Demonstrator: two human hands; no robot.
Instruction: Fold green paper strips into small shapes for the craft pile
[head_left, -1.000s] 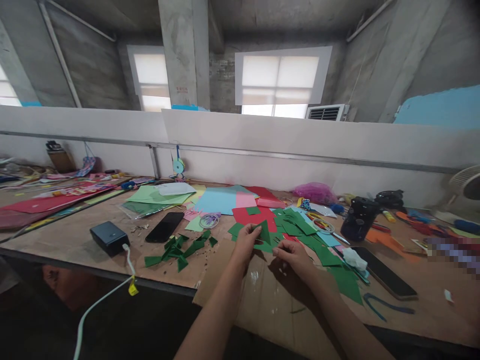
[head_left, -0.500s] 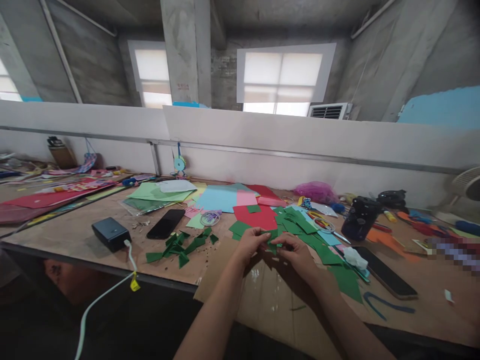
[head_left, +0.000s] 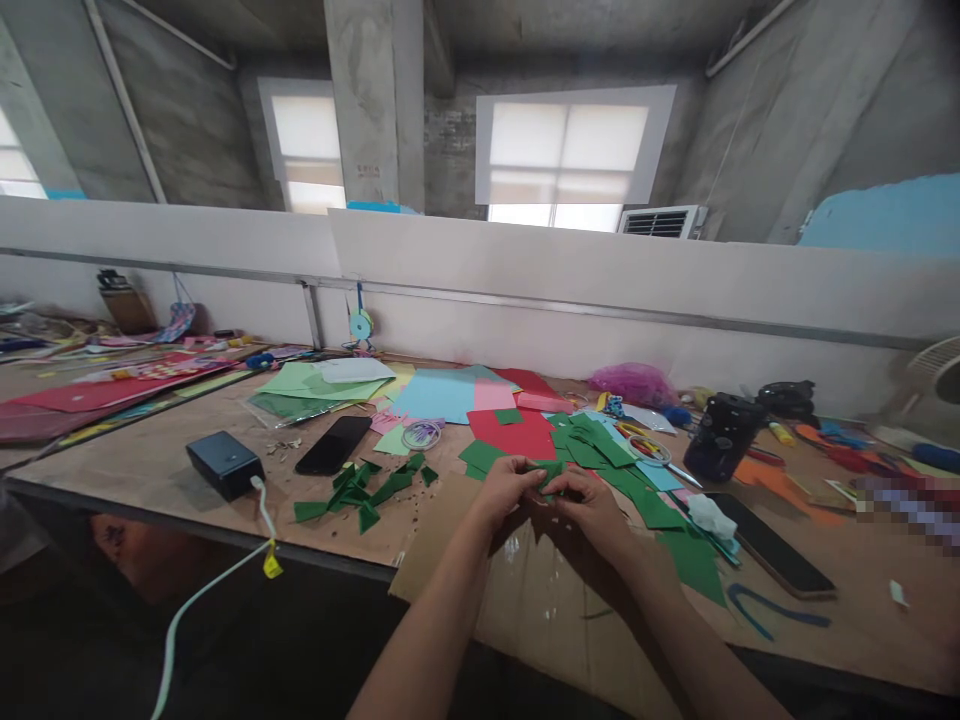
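Single view, head-worn camera. Looks forward and slightly down across the workbench (head_left: 150, 470) toward the white partition (head_left: 600, 280) and windows (head_left: 566, 150). Forearms enter from bottom edge, close. Wide lens; no second view.

Hands: left hand (head_left: 508, 487) and right hand (head_left: 590, 503) meet over the cardboard sheet (head_left: 525, 590), a paper piece (head_left: 550, 472) pinched between them.
Left of hands: folded paper pieces (head_left: 365, 493) on the table (head_left: 150, 470); phone (head_left: 334, 445) behind them; power bank (head_left: 224, 464) further left.
Behind hands: paper sheets (head_left: 450, 395), tape roll (head_left: 421, 435).
Right of hands: cut paper pile (head_left: 600, 450), scissors (head_left: 649, 452), second phone (head_left: 769, 543); camera (head_left: 721, 435) behind that phone.
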